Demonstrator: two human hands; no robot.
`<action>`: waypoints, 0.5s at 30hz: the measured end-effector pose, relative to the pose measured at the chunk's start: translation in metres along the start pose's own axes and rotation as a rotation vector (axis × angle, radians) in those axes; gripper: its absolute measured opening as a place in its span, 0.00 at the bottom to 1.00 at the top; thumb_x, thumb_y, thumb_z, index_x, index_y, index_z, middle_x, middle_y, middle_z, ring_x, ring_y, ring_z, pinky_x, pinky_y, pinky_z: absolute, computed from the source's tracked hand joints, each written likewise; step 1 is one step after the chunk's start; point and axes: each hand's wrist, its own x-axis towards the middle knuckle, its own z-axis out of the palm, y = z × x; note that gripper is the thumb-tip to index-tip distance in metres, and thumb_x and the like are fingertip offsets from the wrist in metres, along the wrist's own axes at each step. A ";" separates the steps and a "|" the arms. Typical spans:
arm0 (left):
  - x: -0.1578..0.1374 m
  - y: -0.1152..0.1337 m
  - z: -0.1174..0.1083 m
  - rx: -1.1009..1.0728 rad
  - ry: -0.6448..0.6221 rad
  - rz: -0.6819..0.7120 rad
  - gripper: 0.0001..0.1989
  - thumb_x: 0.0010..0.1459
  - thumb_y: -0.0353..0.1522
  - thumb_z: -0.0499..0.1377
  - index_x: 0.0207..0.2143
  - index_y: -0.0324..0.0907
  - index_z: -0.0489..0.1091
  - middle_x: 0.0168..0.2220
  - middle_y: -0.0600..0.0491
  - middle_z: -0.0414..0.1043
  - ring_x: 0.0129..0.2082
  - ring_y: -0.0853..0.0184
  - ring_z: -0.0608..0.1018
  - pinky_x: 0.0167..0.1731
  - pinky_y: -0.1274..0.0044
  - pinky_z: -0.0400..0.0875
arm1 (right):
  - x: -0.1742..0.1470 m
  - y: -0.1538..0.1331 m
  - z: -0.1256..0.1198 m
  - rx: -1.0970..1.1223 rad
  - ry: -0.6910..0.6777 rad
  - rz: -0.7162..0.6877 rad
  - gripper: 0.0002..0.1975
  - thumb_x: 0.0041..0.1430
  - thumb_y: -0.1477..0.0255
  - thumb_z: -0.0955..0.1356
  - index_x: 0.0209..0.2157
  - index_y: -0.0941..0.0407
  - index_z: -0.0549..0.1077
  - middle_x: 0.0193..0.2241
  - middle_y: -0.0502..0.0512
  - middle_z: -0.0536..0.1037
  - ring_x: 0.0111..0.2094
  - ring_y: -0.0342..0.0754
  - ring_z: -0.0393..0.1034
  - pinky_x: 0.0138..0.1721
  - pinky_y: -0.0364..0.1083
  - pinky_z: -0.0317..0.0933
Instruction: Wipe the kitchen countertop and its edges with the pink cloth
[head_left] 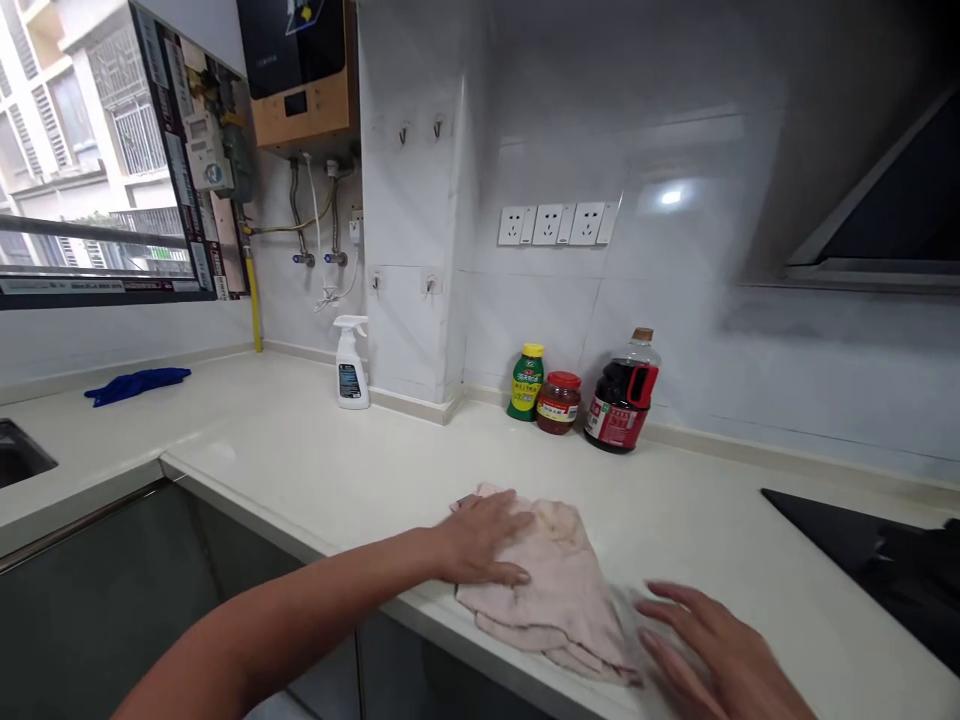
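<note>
The left hand point(484, 540) is lying palm-down on the cloth point(559, 605), fingers spread and relaxed, pressing on it rather than gripping. The cloth, pale pink and folded in layers, is resting near the front edge of the counter point(300, 450), its lower corner pointing toward the right hand point(712, 650). That hand, slightly blurred, is hovering just beside the cloth's right side with fingers loosely bent and holding nothing. Behind the cloth, a green bottle point(526, 385), a red-lidded jar point(559, 403) and a jug point(622, 400) of dark liquid are standing upright near the wall point(540, 300). A spray bottle point(351, 370) is standing farther left, by the pillar point(409, 340). A blue glove or rag point(139, 384) is lying near the sink point(22, 455), while a black hob point(847, 540) is occupying the right side.
</note>
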 end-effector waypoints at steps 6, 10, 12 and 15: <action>-0.097 -0.092 -0.032 0.217 0.204 -0.538 0.26 0.66 0.49 0.49 0.61 0.51 0.66 0.67 0.49 0.60 0.68 0.56 0.57 0.65 0.61 0.51 | 0.118 -0.134 0.031 -0.031 -0.542 0.136 0.32 0.68 0.50 0.54 0.68 0.47 0.55 0.70 0.55 0.46 0.69 0.65 0.36 0.66 0.68 0.40; -0.139 -0.136 -0.031 0.257 0.268 -0.713 0.25 0.67 0.47 0.46 0.61 0.52 0.66 0.66 0.51 0.61 0.67 0.56 0.60 0.63 0.62 0.55 | 0.158 -0.200 0.073 0.004 -0.598 0.074 0.40 0.64 0.41 0.56 0.70 0.44 0.45 0.71 0.57 0.31 0.68 0.71 0.21 0.63 0.73 0.24; -0.146 -0.147 -0.028 0.242 0.283 -0.678 0.25 0.69 0.44 0.42 0.64 0.53 0.62 0.68 0.52 0.59 0.67 0.58 0.60 0.62 0.62 0.56 | 0.164 -0.231 0.087 0.072 -0.628 -0.037 0.41 0.63 0.40 0.58 0.70 0.43 0.44 0.71 0.57 0.29 0.68 0.71 0.18 0.62 0.74 0.20; -0.145 -0.156 -0.026 0.260 0.248 -0.641 0.26 0.69 0.38 0.40 0.66 0.52 0.60 0.68 0.52 0.59 0.67 0.60 0.60 0.60 0.62 0.57 | 0.163 -0.268 0.096 0.190 -0.639 -0.225 0.43 0.61 0.40 0.60 0.70 0.44 0.45 0.71 0.58 0.29 0.68 0.69 0.15 0.62 0.72 0.16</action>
